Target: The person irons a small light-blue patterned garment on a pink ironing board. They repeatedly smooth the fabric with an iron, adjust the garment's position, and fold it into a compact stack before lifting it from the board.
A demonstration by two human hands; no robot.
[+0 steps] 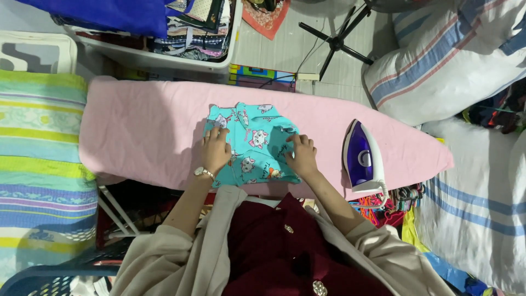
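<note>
Both hands lay flat and open on the folded turquoise garment (pixel 253 143) — left hand (pixel 215 151), right hand (pixel 301 154) — its long axis running away from the person.

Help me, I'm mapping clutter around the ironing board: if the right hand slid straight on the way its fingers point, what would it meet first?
The right hand points across the turquoise printed garment toward the board's far edge. It would probably cross more garment, then bare pink ironing board cover; the iron sits off to its side.

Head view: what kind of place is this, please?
Probably a room at home used for ironing: a pink ironing board with an iron on it, a bin of folded clothes, and large cloth sacks.
</note>
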